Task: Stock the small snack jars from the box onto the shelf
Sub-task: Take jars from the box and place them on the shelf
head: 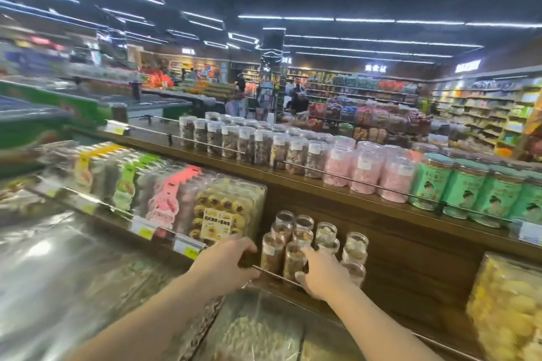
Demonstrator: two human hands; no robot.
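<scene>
— Filling the frame's middle, what holds the small clear plastic snack jars [305, 240]?
— The dark wooden lower shelf [404, 261], at lower centre.
— And the hands?
— The left hand [225, 265] curls closed on the thin metal shelf rail [275, 274]; the right hand [324, 272] cups a front jar.

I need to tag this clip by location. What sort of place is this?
A supermarket, most likely: long stocked aisle shelves in the background, rows of clear snack jars on a wooden display shelf, and yellow price tags on the shelf edges.
</scene>
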